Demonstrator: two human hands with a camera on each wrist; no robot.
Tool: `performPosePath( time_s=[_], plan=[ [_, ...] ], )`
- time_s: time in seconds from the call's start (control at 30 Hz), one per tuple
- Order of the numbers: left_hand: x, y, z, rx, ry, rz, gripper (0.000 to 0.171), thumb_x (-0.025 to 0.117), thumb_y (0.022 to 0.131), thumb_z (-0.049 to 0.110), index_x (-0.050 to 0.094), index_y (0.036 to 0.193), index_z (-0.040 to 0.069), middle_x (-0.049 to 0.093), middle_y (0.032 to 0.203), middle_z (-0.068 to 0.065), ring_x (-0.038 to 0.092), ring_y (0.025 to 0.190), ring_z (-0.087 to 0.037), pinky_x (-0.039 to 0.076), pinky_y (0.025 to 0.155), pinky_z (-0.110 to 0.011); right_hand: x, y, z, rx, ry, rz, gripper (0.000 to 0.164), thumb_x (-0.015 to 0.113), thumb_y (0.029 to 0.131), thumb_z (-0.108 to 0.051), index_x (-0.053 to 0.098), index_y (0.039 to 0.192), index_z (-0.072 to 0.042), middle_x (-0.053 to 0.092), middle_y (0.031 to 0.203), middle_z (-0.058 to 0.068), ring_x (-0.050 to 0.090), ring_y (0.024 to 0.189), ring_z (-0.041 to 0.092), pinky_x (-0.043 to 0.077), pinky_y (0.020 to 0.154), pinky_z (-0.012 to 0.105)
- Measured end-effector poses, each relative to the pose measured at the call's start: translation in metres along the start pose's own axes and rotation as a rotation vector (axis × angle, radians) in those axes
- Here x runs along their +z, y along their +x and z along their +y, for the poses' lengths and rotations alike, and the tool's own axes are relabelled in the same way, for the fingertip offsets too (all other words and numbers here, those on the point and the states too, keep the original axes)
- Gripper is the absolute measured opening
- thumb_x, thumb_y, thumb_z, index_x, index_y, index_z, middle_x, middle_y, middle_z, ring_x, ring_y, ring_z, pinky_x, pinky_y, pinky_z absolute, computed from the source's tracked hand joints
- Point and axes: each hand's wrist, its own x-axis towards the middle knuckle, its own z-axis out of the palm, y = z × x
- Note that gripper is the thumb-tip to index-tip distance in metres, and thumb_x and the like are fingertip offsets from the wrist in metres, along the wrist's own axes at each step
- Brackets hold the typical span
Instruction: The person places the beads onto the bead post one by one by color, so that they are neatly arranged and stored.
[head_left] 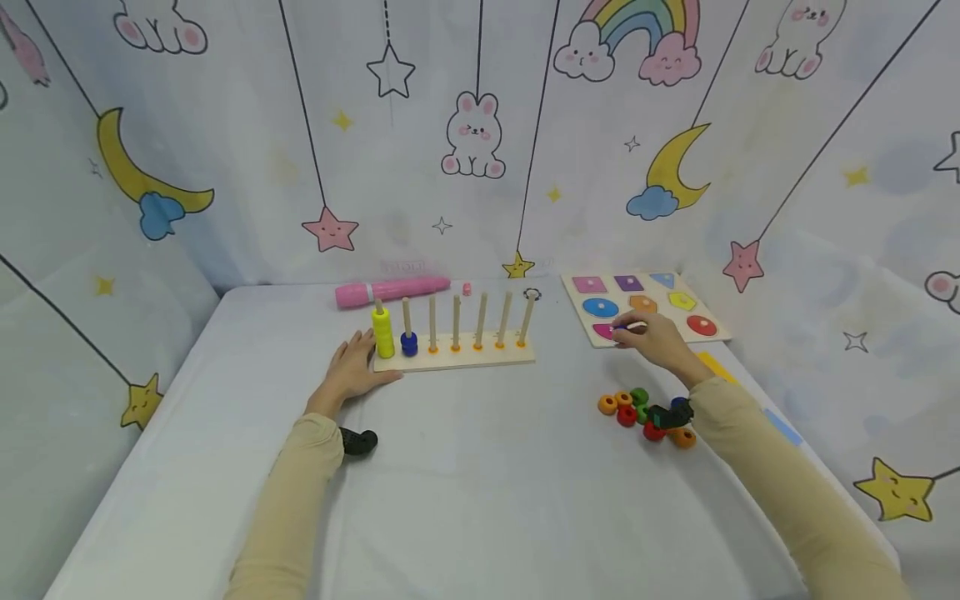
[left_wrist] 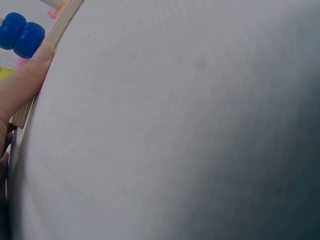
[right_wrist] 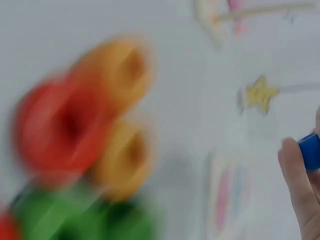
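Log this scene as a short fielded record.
Left grip: rests at peg board's left end, thumb on near edge
Right grip: pinches a blue bead, before shape puzzle in head view
Leftmost peg: yellow bead stack
Next peg: two blue beads
Other pegs: five, no beads stacked
Loose beads: orange, red, green, blue, on table beside right sleeve
Behind peg board: pink wand-shaped object

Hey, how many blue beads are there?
4 visible: two blue beads on the rack's second peg from the left, a third bead pinched in the right hand, a fourth bead in the loose pile. The black wrist device may hide more.
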Motion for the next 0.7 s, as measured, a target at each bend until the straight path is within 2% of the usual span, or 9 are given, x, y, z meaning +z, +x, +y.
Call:
performPosePath(
  time_s=[0.13, 0.2, 0.37, 0.53, 0.7],
  plan=[
    [0.001, 0.000, 0.001, 0.000, 0.005, 0.002, 0.097, 0.067, 0.081, 0.053, 0.021, 0.149, 0.001, 0.014, 0.155, -0.019, 0.003, 0.142, -0.037, -0.003, 0.114, -0.050, 0.007, 0.025, -0.046, -0.070, -0.006, 0.021, 0.034, 0.062, 0.093, -0.027, 0.062, 0.119, -0.006, 0.064, 0.111, 0.016, 0.062, 0.102, 0.032, 0.052, 0.086, 0.048],
    [0.001, 0.001, 0.001, 0.002, 0.010, 0.005, 0.098, 0.067, 0.081, 0.053, 0.021, 0.149, 0.001, 0.015, 0.155, -0.019, 0.003, 0.142, -0.037, -0.003, 0.114, -0.050, 0.012, 0.040, -0.071, -0.119, 0.014, 0.015, 0.032, 0.061, 0.093, -0.024, 0.062, 0.119, -0.006, 0.065, 0.109, 0.015, 0.064, 0.098, 0.029, 0.053, 0.085, 0.044],
    [0.002, -0.001, -0.001, -0.001, 0.006, 0.014, 0.097, 0.068, 0.081, 0.052, 0.022, 0.148, 0.000, 0.015, 0.154, -0.020, 0.004, 0.142, -0.037, -0.003, 0.114, -0.050, 0.036, 0.076, -0.128, -0.262, 0.035, 0.002, 0.026, 0.057, 0.095, -0.014, 0.064, 0.118, -0.003, 0.065, 0.110, 0.014, 0.065, 0.093, 0.023, 0.055, 0.082, 0.039],
    [0.001, 0.001, 0.000, -0.012, 0.011, 0.015, 0.097, 0.068, 0.081, 0.052, 0.021, 0.149, 0.001, 0.014, 0.155, -0.018, 0.003, 0.143, -0.035, -0.004, 0.115, -0.048, 0.067, 0.101, -0.176, -0.371, 0.028, -0.011, 0.027, 0.059, 0.093, -0.008, 0.064, 0.118, -0.003, 0.063, 0.116, 0.012, 0.062, 0.102, 0.024, 0.056, 0.079, 0.032],
    [0.000, 0.001, 0.001, -0.020, 0.023, 0.009, 0.097, 0.068, 0.081, 0.052, 0.021, 0.149, 0.002, 0.014, 0.155, -0.017, 0.003, 0.143, -0.034, -0.003, 0.115, -0.048, 0.106, 0.117, -0.212, -0.457, 0.058, -0.029, 0.029, 0.063, 0.089, -0.003, 0.062, 0.118, -0.001, 0.064, 0.115, 0.012, 0.062, 0.104, 0.021, 0.053, 0.083, 0.023]
  ],
)
